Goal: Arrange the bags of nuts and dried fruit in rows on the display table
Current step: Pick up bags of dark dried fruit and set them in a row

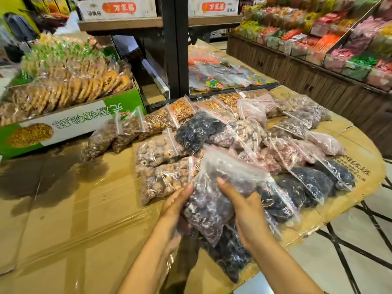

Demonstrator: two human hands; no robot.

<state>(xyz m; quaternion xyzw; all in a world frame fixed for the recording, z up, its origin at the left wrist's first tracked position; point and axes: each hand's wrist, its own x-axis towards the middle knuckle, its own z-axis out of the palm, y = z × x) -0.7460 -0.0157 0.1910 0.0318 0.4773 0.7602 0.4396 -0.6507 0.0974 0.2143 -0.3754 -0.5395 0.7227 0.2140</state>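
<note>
Both hands hold one clear zip bag of dark purple dried fruit point(214, 194) above the cardboard-covered display table point(70, 209). My left hand point(177, 211) grips its left side, my right hand point(244, 206) its right side with the thumb on top. Under it lies another bag of dark fruit point(229, 253). Beyond sit two bags of round brown nuts point(161, 166), a bag of black dried fruit point(197, 132), pinkish bags point(286, 153), dark bags point(314, 181) at the right, and bags of golden nuts point(182, 109) further back.
A green and white carton of bagged biscuits point(70, 122) stands at the back left. A black shelf post point(176, 47) rises behind the pile, with bags of coloured sweets point(214, 81) beside it. Sloped racks of packaged snacks point(318, 39) fill the right. The table's right edge point(331, 215) drops to tiled floor.
</note>
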